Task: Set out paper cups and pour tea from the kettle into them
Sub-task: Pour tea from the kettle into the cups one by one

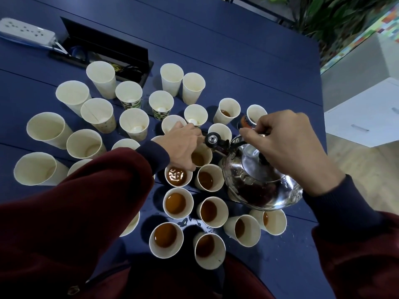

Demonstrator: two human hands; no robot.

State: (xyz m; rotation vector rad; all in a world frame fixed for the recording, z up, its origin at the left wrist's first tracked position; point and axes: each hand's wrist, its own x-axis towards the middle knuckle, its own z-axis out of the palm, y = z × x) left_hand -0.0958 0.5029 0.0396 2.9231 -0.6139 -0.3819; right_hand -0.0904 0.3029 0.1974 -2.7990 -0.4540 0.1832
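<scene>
The right hand point(287, 147) is clenched round the handle point(236, 140) of the steel kettle point(259, 186) and holds it tilted, spout point(212, 139) pointing away and to the left. The kettle hangs over the right side of a crowd of paper cups point(178, 205) on a blue table point(237, 50), and its body hides part of the cups behind it.

The spout's tip sits over one cup point(201, 156), which already has tea point(197, 159) in it. The left hand point(183, 145) grasps this cup from its left side, thumb at the near rim and fingers curled round the far side. Whether tea is flowing cannot be told.

Nearer the person, about eight cups hold brown tea, packed close, some touching. One more with tea stands on the far side, beside a patterned cup just past the right hand. To the left and farther back the cups hold no tea; several have a small white lump at the bottom. Wet drops lie on the table between the near cups.

Far left lies a white power strip point(26, 33), next to an open cable box point(103, 50) set into the table. Past the table's right edge stand a white cabinet point(362, 113) and plants point(336, 18).
</scene>
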